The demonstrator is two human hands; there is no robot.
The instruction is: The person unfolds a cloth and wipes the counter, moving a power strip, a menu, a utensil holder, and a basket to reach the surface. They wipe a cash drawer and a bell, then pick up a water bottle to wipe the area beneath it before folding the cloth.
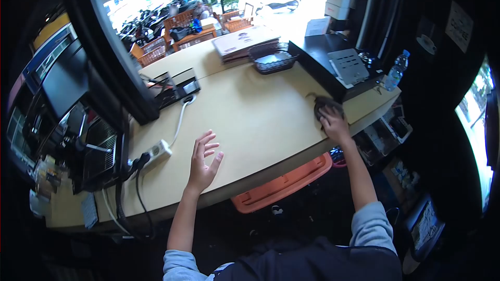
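Note:
My right hand presses on a bunched dark cloth at the right side of the light wooden counter, beside the black stand. The fingers lie over the cloth and hide part of it. Raised over the counter's front left area, my left hand holds nothing, with its fingers apart. Nearest to that hand is a white power strip with a black plug and a white cable.
Toward the back are a black basket and a stack of flat boxes. A black organizer sits at the left. A water bottle stands at the right. Below the front edge is an orange lid-like panel.

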